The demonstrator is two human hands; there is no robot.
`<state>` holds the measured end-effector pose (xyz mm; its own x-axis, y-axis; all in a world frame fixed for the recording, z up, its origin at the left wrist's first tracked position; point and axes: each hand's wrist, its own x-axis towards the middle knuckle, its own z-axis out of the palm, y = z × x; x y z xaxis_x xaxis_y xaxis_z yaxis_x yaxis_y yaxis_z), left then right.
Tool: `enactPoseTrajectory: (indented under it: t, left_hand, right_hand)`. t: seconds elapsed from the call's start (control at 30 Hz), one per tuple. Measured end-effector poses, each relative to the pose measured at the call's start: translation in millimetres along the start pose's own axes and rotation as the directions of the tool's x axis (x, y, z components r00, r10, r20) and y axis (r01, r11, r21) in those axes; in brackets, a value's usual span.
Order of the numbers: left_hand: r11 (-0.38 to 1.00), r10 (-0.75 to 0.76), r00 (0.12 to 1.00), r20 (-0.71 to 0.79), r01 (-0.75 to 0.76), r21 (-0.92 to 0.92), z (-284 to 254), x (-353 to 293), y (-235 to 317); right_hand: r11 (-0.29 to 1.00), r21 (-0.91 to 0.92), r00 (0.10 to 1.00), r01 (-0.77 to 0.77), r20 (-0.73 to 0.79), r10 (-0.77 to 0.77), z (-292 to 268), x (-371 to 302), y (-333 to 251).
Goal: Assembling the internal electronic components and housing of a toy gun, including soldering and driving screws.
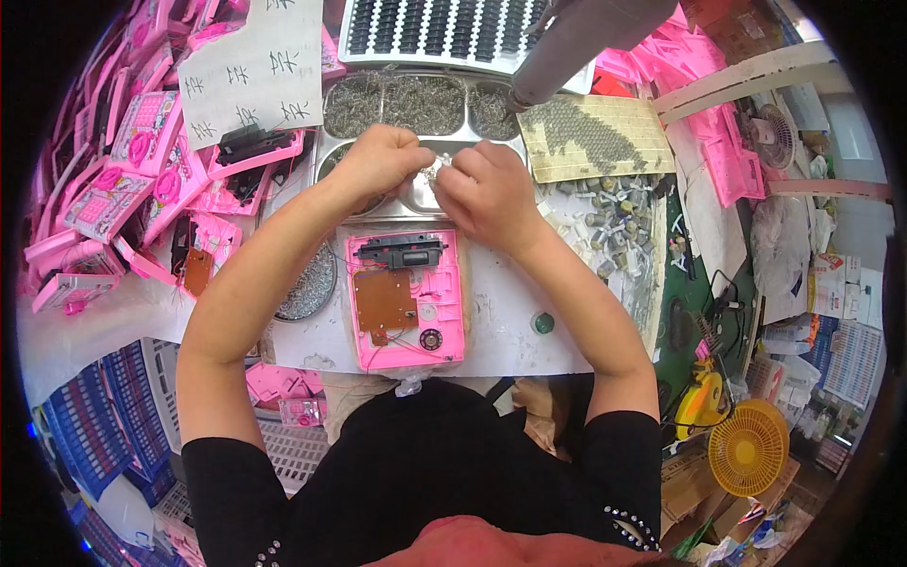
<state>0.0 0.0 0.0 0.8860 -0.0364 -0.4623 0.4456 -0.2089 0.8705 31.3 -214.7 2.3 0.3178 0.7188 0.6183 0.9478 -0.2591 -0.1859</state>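
Note:
My left hand (pixel 380 163) and my right hand (pixel 491 194) meet over the near compartments of a steel divided tray (pixel 364 210). The fingers of both are closed in a pinch around small silvery bits, too small to name, that show between them. Small metal parts (pixel 425 106) fill the tray's far compartments. Just below my hands lies an opened pink plastic casing (pixel 451 307). Inside it are a brown circuit board (pixel 383 302), a black mechanism (pixel 402 251), a round black part (pixel 431 338) and thin wires.
Pink casings (pixel 142 142) are heaped at the left beside a handwritten sheet (pixel 255 71). A round dish of small metal pieces (pixel 312 283) stands left of the casing. Small motors (pixel 619 222) lie at the right. A grey arm (pixel 586 42) overhangs the tray; a yellow fan (pixel 748 446) stands lower right.

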Motion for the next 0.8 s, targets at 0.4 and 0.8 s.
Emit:
enactPoseTrajectory:
  t: [0.4, 0.8]
  left_hand:
    - [0.941, 0.338, 0.932, 0.132, -0.335, -0.046, -19.0, -34.4, 5.7]
    - [0.427, 0.443, 0.891, -0.103, -0.109, 0.897, 4.8, -24.5, 17.1]
  right_hand:
    - [0.631, 0.531, 0.822, -0.565, 0.305, 0.48, -2.6, -4.2, 0.9]
    - [0.999, 0.016, 0.998, -0.044, 0.038, 0.043, 6.0, 0.5, -4.7]
